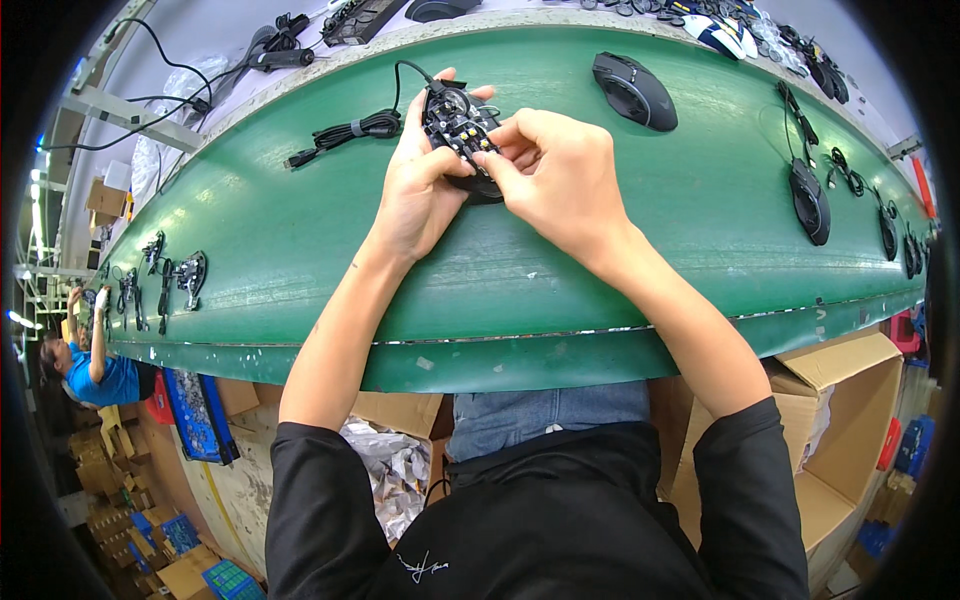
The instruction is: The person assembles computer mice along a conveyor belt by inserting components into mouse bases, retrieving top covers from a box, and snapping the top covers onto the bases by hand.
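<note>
An uncovered computer mouse (460, 125), its circuit board and small parts exposed, rests in my left hand (420, 175). The fingers of that hand wrap round its left side and the thumb presses near its lower end. My right hand (560, 170) closes in a pinch at the right edge of the board; whatever is between those fingertips is hidden. From the top of the mouse runs a black cable (360, 128), bundled and lying on the green belt to the left. A black mouse top cover (635, 90) lies on the belt to the right of my hands.
The green conveyor belt (560, 290) spans the view. Wired mice (808, 203) lie along its right part, and opened mouse assemblies (190, 275) along its left. A co-worker in a blue shirt (110, 380) is at the far left. Cardboard boxes (845, 430) stand below the belt's near edge.
</note>
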A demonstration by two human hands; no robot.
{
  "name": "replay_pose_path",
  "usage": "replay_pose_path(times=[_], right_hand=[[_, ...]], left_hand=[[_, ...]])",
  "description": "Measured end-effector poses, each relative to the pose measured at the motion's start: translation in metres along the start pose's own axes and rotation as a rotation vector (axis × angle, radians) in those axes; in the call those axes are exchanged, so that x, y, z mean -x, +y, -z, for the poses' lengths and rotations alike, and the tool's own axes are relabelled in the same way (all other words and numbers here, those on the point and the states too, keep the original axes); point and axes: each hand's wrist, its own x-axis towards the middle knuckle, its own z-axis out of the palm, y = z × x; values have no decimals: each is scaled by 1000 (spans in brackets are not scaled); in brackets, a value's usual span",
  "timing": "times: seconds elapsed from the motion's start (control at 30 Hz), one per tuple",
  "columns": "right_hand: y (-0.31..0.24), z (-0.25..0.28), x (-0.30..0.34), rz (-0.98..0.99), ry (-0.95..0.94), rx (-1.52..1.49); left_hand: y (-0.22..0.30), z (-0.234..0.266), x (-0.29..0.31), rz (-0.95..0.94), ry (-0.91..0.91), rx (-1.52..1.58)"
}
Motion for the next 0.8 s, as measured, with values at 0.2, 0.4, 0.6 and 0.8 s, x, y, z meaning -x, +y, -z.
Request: replay_pose_path(times=[0.2, 0.4, 0.6, 0.8], right_hand=[[-7, -5, 7, 179, 11, 178], [-7, 1, -1, -287, -85, -234], [5, 4, -7, -410, -145, -437], [17, 6, -9, -736, -33, -289]], left_hand=[[2, -3, 5, -16, 31, 142], [4, -7, 3, 19, 99, 131], [7, 0, -2, 43, 63, 278], [1, -12, 3, 63, 42, 117]])
